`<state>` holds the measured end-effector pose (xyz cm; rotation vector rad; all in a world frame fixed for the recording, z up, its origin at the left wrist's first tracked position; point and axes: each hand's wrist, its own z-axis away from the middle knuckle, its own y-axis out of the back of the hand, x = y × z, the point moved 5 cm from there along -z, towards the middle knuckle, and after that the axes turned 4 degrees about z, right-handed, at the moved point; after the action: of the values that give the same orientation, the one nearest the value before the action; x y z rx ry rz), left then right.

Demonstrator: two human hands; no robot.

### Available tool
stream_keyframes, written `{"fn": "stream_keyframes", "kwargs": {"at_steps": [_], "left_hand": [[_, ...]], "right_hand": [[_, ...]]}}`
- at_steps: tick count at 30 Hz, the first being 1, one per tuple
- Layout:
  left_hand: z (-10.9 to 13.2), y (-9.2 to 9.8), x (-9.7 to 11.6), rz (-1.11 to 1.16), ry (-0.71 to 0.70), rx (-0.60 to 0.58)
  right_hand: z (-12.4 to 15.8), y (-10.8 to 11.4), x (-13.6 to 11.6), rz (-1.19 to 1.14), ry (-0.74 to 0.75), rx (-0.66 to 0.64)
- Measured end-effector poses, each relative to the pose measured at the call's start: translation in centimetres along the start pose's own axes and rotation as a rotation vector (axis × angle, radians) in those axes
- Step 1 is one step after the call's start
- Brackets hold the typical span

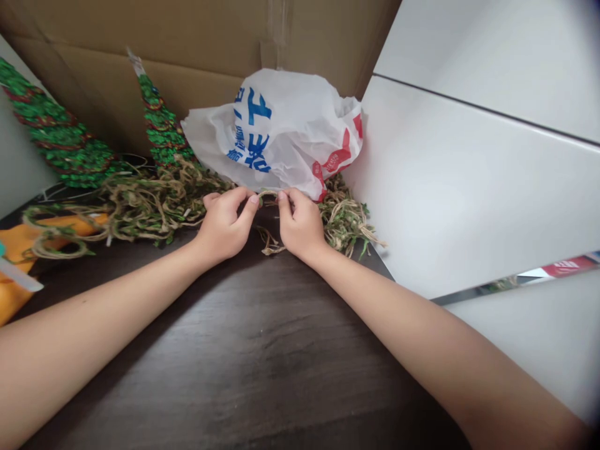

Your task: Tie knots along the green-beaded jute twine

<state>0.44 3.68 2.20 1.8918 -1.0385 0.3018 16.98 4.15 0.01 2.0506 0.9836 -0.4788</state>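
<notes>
Jute-twine garland (162,203) trails along the dark wood tabletop (234,350) to frame centre, where the left hand (225,226) and right hand (300,226), close together, each clamp a strand between thumb and fingertips, just below a crumpled plastic bag (276,131).

We face a brown cardboard box wall (140,37), with a crumpled white plastic bag (276,131) printed in blue and red against it. Two green sequined cones (56,128) lean at our left, above a dark wood table (234,350), and a white panel (469,187) slants at our right.
</notes>
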Motion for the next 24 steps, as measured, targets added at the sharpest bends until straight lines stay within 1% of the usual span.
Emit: {"fn": "stream_keyframes", "kwargs": {"at_steps": [3,6,9,13,14,18,20,22,24], "left_hand": [[0.1,-0.1,0.1,0.044,-0.044,-0.006],[0.3,-0.4,0.2,0.101,-0.097,-0.049],[0.3,-0.7,0.1,0.109,-0.116,-0.052],[0.2,-0.8,0.1,0.087,-0.142,-0.044],[0.2,-0.8,0.1,0.085,-0.140,-0.050],[0.0,-0.8,-0.4,0.094,-0.087,-0.055],[0.0,-0.7,-0.8,0.110,-0.066,-0.028],[0.0,-0.7,-1.0,0.140,-0.053,0.003],[0.0,-0.7,-1.2,0.158,-0.045,0.014]], "right_hand": [[-0.1,-0.1,0.1,0.000,0.001,-0.005],[-0.1,-0.2,0.0,-0.002,0.011,-0.018],[-0.2,-0.3,0.0,-0.002,0.015,-0.024],[-0.2,-0.8,0.1,-0.026,0.023,-0.099],[-0.2,-0.8,0.2,-0.034,0.011,-0.101],[-0.3,-0.6,0.6,-0.060,-0.060,-0.031],[-0.3,-0.7,0.5,-0.067,-0.019,-0.058],[-0.4,-1.0,0.2,-0.068,0.063,-0.097],[-0.4,-1.2,0.1,-0.071,0.129,-0.110]]}}
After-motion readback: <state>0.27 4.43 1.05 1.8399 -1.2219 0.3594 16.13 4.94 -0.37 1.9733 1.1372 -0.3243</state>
